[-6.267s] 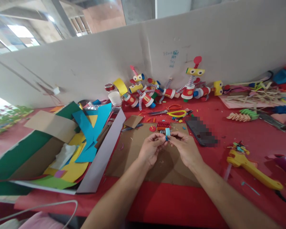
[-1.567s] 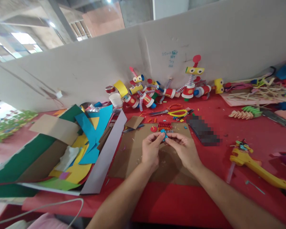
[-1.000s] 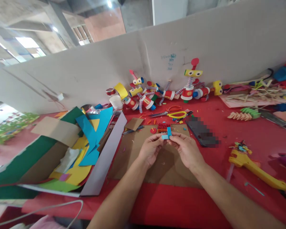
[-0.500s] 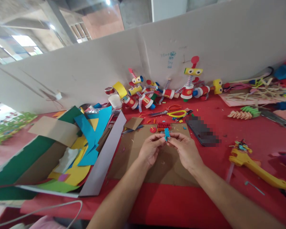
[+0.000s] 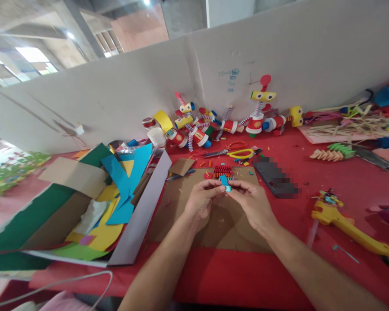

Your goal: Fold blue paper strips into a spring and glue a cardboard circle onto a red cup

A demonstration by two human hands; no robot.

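Note:
Between my two hands is a small folded strip of blue paper [image 5: 224, 180], its lower end turned over and showing a paler face. My left hand [image 5: 202, 199] pinches it from the left between thumb and fingers. From the right, my right hand [image 5: 250, 199] grips the same strip, fingertips close to the left ones. Both hands are above a brown cardboard sheet [image 5: 173, 220]. Just beyond the fingers lie red and orange pleated paper springs [image 5: 222, 170] and a small red disc [image 5: 208, 175].
A box [image 5: 141, 220] of coloured paper stands at left. Yellow-handled scissors [image 5: 241, 153], a dark phone [image 5: 274, 177] and a yellow glue gun [image 5: 350, 229] lie on the red table. Paper-cup figures [image 5: 255, 124] line the wall [image 5: 132, 82]. Straw-like strips [image 5: 346, 127] are heaped at far right.
The blue strip has tilted to the left at its top, and its lower end now shows a paler folded face. Both hands have shifted only slightly.

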